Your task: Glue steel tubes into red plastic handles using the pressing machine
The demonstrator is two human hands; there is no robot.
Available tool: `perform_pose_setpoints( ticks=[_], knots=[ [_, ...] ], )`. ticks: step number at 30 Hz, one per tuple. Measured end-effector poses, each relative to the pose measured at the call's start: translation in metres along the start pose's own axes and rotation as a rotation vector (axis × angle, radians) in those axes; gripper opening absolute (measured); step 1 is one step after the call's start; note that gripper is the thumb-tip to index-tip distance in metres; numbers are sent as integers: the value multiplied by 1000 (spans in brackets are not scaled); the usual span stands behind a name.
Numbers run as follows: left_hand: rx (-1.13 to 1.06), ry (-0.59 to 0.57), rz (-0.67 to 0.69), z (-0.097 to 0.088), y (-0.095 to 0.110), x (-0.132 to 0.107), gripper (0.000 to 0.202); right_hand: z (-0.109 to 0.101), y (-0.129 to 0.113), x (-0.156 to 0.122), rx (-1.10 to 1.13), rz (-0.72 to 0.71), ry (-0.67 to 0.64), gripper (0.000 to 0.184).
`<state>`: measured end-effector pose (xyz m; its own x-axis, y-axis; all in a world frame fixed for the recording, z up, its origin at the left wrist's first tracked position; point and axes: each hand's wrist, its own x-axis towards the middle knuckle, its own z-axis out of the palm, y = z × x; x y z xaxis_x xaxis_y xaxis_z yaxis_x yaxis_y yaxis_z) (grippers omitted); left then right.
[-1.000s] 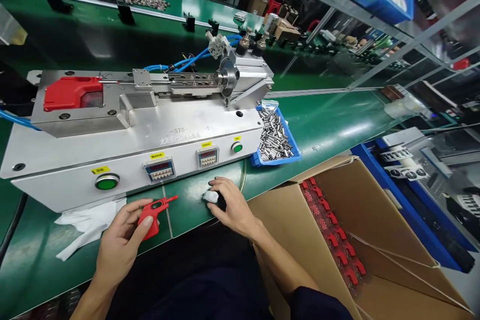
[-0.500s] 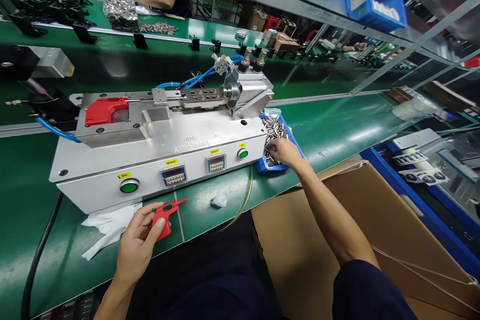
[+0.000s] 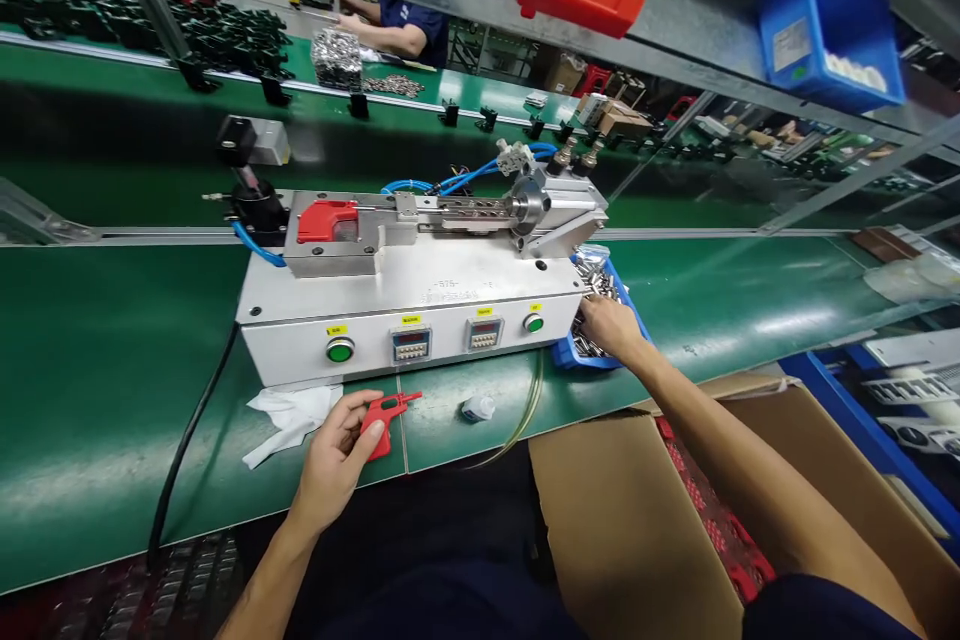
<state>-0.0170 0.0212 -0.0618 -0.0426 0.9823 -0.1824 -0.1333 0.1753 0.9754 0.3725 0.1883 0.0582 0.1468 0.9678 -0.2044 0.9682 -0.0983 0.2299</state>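
around: i've got a steel pressing machine on the green surface, a white cloth, a small white bottle, a cardboard box under my right arm
left hand: closed around the red plastic part, just beside the cloth
right hand: partly curled among steel pins in a blue tray; can't tell if it's holding any
red part: flat, thin arm pointing sideways

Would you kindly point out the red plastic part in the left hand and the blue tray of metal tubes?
Red plastic part [image 3: 379, 417]: head view, on its wide body.
Blue tray [image 3: 566, 356]: head view, on its near corner wall.
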Motion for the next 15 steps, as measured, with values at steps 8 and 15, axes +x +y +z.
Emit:
perform_pose_setpoints(
  ticks=[8,15],
  knots=[
    [8,-128,61,0,-6,17,39,-96,17,-13,722,-58,612,6],
    [14,-125,66,4,-8,19,37,-125,-105,-11,933,-667,579,20]
  ],
)
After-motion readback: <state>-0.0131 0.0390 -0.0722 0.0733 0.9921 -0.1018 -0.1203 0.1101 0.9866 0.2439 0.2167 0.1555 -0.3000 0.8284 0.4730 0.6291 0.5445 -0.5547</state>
